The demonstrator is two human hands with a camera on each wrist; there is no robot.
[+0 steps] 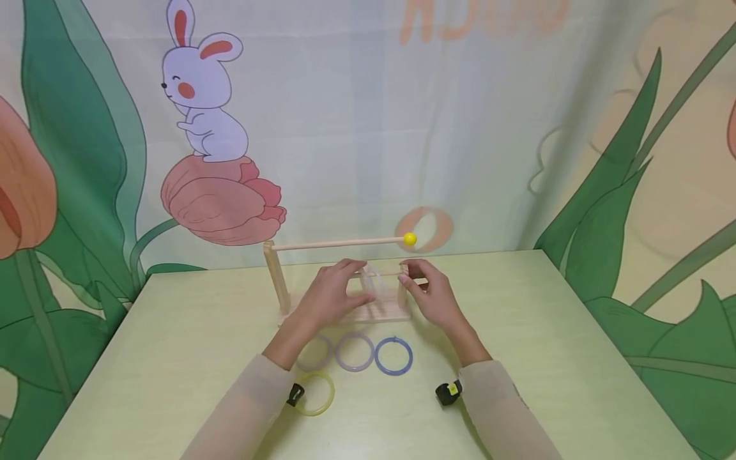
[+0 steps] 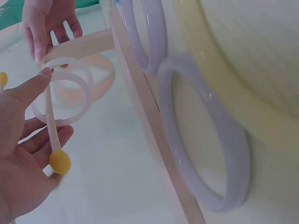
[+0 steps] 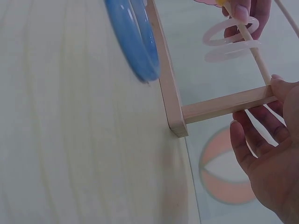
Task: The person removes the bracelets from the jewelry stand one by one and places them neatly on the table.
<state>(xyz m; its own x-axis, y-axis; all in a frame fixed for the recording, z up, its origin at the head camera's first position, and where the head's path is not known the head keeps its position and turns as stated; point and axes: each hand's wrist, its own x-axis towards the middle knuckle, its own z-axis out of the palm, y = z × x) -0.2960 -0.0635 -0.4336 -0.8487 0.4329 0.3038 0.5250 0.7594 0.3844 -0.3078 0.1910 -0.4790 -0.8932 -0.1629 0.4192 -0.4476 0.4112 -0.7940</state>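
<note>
A wooden stand holds two pale translucent rings [image 2: 86,91] hanging on its lower rod [image 2: 54,135], which ends in a yellow ball [image 2: 60,162]. My left hand [image 1: 330,291] holds the nearer ring, its thumb on the upper edge and fingers under the lower edge. The other ring hangs a little closer to the right post, just apart from it. My right hand [image 1: 428,291] grips the top of that right post [image 3: 224,105], with the thumb on one side and fingers on the other. In the head view the left hand hides the lower rod's ball end.
The stand's upper rod [image 1: 339,243] reaches right from the left post [image 1: 278,281] to a yellow ball [image 1: 410,239]. On the table before the base lie a blue ring [image 1: 393,373], a lavender ring [image 1: 354,369], another pale purple ring [image 1: 315,368] and a yellow ring [image 1: 316,414].
</note>
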